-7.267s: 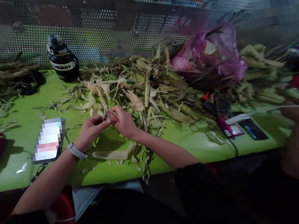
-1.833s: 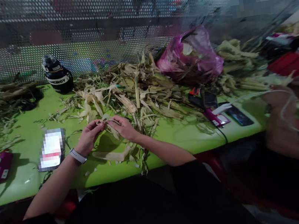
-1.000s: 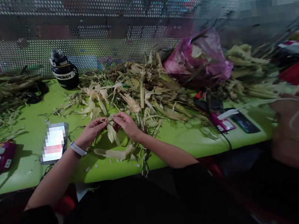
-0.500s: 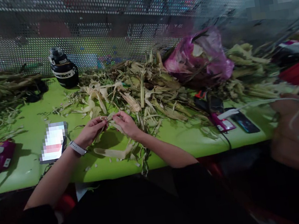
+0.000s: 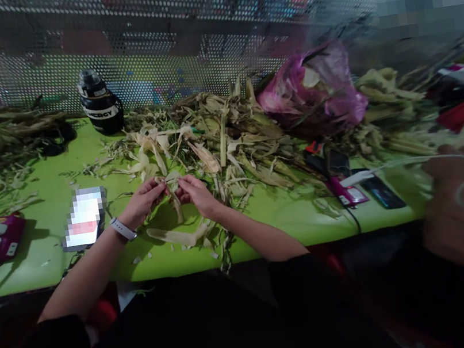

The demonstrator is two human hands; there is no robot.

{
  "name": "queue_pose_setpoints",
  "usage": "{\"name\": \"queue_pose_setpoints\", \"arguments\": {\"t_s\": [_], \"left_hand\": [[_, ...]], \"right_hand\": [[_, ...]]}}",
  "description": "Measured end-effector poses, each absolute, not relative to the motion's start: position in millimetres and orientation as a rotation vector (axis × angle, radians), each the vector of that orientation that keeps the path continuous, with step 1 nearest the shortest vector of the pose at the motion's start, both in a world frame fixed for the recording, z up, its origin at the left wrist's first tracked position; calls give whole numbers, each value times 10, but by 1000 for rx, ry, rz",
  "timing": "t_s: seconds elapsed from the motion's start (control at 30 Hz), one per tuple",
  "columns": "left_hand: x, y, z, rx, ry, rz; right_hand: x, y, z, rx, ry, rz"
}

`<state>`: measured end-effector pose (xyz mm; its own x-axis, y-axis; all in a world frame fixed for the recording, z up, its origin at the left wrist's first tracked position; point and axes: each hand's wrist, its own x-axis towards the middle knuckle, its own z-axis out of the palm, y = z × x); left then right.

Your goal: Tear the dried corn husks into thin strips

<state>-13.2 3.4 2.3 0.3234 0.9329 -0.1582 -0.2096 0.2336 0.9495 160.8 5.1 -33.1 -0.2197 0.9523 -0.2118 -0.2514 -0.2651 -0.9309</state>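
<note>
Between my two hands a pale strip of corn husk (image 5: 177, 207) hangs down above the green table (image 5: 242, 245). My left hand (image 5: 148, 198), with a white watch band at the wrist, pinches the husk between thumb and fingers. From the other side my right hand (image 5: 196, 195) is closed on the same piece, its thumb and forefinger pressed together. Below them a curved loose husk (image 5: 176, 237) lies flat among small scraps. A heap of dry corn husks (image 5: 226, 134) spreads just behind my hands.
A black jug (image 5: 100, 103) stands at the back left. Left of my arm lies a lit phone (image 5: 85, 219) near a purple power block (image 5: 6, 239). To the right are a pink plastic bag (image 5: 311, 95), a second phone (image 5: 381, 189), a cable and a co-worker's arm (image 5: 451, 199).
My hands have moved slightly apart, and a husk strip now hangs down between them. The co-worker's husk at the right has shifted; the view has moved a little.
</note>
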Motion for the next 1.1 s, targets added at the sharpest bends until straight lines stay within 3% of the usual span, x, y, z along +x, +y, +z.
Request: {"name": "queue_pose_setpoints", "arguments": {"t_s": [0.3, 0.53, 0.8, 1.0, 1.1], "left_hand": [[-121, 46, -24, 1035, 957, 971], [-91, 49, -75, 1138, 1031, 1214], [-76, 69, -102, 1084, 1097, 1376], [-101, 111, -82, 957, 1094, 1459], [-118, 132, -84, 945, 1107, 1497]], "right_hand": [[1643, 44, -227, -1167, -983, 1640], [1633, -3, -256, -1178, -1118, 1586], [1698, -103, -189, -1181, -1490, 1123], [1705, -99, -249, -1131, -1624, 997], [1724, -69, -213, -1215, -1751, 738]]}}
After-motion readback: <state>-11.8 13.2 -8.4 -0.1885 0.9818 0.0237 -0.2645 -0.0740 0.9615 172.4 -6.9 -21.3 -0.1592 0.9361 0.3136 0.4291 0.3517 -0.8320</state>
